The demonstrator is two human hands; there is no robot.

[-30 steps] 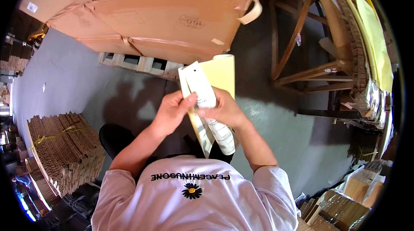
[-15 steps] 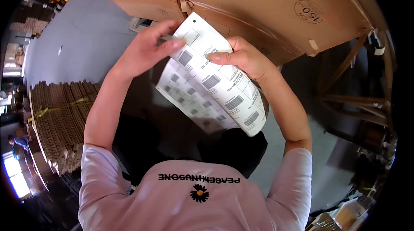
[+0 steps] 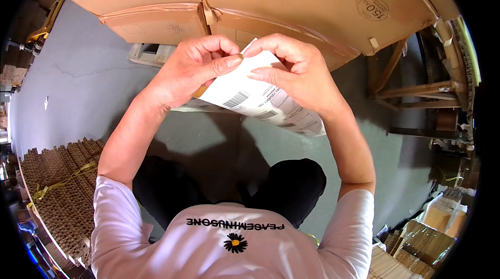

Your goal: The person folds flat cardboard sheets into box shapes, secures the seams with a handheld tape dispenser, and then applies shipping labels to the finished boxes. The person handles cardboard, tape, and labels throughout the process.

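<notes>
A white sheet of barcode labels [image 3: 249, 94] hangs in front of me at chest height, its printed side toward me and its lower part curving away. My left hand [image 3: 200, 68] is closed, thumb and forefinger pinching at the sheet's upper corner. Beside it my right hand [image 3: 294, 71] grips the upper right part, with the thumb on the printed face and the fingers bent over the top edge. The fingertips of both hands nearly meet at that corner. Part of the sheet's back edge shows below my left wrist; the rest is hidden.
Large brown cartons [image 3: 307, 3] stand stacked just ahead, over a pale pallet [image 3: 148, 54]. To the left lies a strapped stack of flat cardboard [image 3: 62, 175]. A wooden frame [image 3: 416, 94] stands at right, with cardboard pieces [image 3: 424, 242] at lower right.
The sheet and both hands have moved forward, toward the cartons. My left hand has come in to the sheet's corner, and my right hand has shifted up to the top edge.
</notes>
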